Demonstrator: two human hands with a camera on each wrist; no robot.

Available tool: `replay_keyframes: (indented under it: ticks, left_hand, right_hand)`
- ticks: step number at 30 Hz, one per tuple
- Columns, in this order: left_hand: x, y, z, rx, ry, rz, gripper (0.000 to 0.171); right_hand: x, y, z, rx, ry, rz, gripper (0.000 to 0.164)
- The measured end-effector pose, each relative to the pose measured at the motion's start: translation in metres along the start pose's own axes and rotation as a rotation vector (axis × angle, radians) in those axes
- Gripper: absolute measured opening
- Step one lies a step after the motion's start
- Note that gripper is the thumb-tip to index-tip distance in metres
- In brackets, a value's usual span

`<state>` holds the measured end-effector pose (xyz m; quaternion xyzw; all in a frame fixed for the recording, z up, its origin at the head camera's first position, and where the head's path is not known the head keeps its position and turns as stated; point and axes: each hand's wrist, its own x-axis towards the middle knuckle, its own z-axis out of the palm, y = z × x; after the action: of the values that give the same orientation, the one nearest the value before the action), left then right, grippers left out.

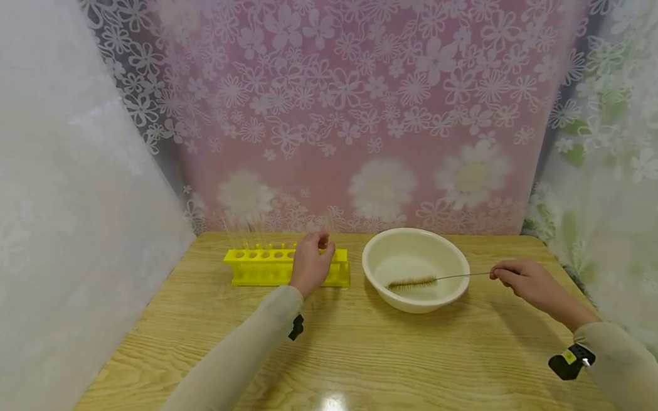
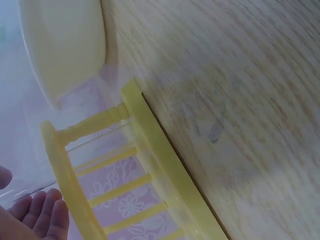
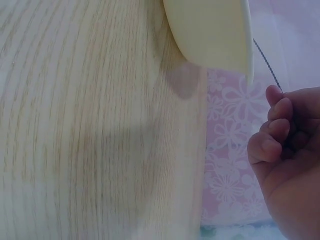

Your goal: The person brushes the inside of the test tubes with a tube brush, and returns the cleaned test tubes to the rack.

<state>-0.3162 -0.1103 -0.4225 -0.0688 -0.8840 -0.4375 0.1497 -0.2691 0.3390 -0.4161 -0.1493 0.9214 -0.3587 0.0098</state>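
My left hand [image 1: 312, 264] is at the right part of a yellow test tube rack [image 1: 262, 277], fingers and thumb around a clear glass test tube [image 2: 32, 191]. In the left wrist view, glass also shows between the rack's two levels near its end post. With fingertips and thumb, my right hand [image 1: 519, 283] pinches the twisted wire handle [image 3: 267, 65] of a test tube brush [image 1: 413, 283]. The brush's brown bristles lie inside the cream basin [image 1: 367, 261], while its wire crosses the right rim.
Several clear test tubes [image 1: 245, 228] stand in the rack's left holes. The wood-grain table [image 1: 409, 374] runs back to a pink flowered curtain [image 1: 333, 136], with pale sheets hanging on both sides. Black devices are strapped on both wrists.
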Motion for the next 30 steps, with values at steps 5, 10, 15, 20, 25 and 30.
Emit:
replay_keyframes:
  ticks: [5, 10, 15, 20, 25, 30]
  left_hand:
    - [0.0000, -0.0021, 0.0011, 0.000, 0.016, 0.002, 0.035]
    - [0.0000, -0.0022, 0.0018, -0.006, 0.017, 0.003, 0.035]
    - [0.0005, -0.0026, 0.0025, -0.003, 0.013, 0.012, 0.036]
    - [0.0020, -0.0041, 0.0045, 0.012, 0.009, 0.033, 0.034]
    - [0.0018, -0.0045, 0.0057, 0.013, 0.009, 0.038, 0.031]
    - [0.0007, -0.0035, 0.0048, -0.017, 0.016, 0.042, 0.031]
  right_hand:
    - [0.0012, 0.0030, 0.0008, 0.018, -0.006, -0.007, 0.039]
    - [0.0001, 0.0021, 0.0005, 0.026, -0.005, 0.001, 0.039]
    - [-0.0001, 0.0015, 0.0005, 0.030, -0.009, 0.020, 0.040]
    - [-0.0006, 0.0019, -0.0010, 0.058, -0.008, 0.052, 0.042]
    - [-0.0017, 0.0020, -0.0035, 0.095, -0.009, 0.080, 0.044]
    - [-0.0034, -0.0003, -0.0062, 0.113, 0.001, 0.079, 0.044]
